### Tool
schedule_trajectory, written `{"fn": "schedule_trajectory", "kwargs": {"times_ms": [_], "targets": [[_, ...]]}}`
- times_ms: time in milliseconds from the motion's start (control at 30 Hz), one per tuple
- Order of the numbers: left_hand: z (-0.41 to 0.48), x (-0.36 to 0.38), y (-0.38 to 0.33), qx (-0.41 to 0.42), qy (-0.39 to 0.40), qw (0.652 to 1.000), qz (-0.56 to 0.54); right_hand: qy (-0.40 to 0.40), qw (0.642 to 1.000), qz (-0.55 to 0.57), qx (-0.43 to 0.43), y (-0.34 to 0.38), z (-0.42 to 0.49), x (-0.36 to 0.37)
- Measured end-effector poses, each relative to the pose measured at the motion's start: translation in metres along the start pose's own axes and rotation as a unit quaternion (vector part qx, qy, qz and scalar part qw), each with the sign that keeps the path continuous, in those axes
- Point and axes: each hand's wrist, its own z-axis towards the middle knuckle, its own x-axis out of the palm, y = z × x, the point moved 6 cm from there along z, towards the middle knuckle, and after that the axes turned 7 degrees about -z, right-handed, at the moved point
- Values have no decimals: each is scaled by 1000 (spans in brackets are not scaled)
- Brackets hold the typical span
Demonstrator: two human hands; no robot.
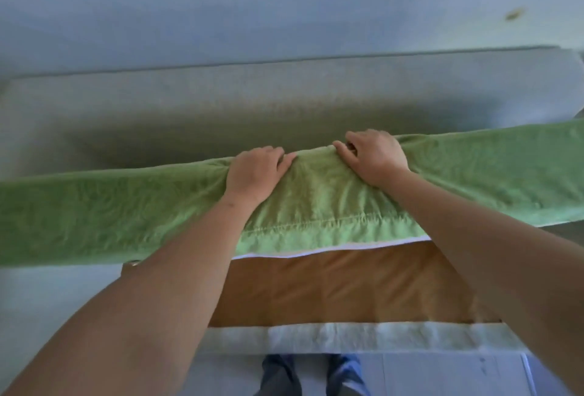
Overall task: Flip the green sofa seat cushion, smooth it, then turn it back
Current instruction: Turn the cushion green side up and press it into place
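Observation:
The long green seat cushion (319, 202) stretches across the whole view, raised off the sofa and tilted, with its far edge uppermost. My left hand (254, 175) grips that upper edge near the middle, fingers curled over it. My right hand (374, 155) grips the same edge just to the right, bunching the fabric between the two hands. A seam and a thin white lining show along the cushion's lower edge. Under it lies the bare brown seat base (331, 285).
The grey sofa backrest (252, 95) rises behind the cushion, with a pale wall above it. The light front rail of the sofa (347, 337) runs below the brown base. My legs in blue trousers (311, 375) stand on a pale floor close to the sofa front.

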Motion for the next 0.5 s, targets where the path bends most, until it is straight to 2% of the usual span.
{"fn": "schedule_trajectory", "kwargs": {"times_ms": [100, 233, 367, 500], "targets": [[1, -10, 3, 3, -6, 1000, -14, -26, 999, 12, -21, 6, -3, -10], [-17, -8, -1, 52, -4, 999, -14, 6, 995, -5, -98, 10, -20, -11], [-42, 7, -7, 42, 75, 996, -13, 79, 991, 20, -109, 17, -47, -2], [-75, 17, -19, 20, 129, 991, -19, 100, 988, 24, -114, 24, -81, 5]]}}
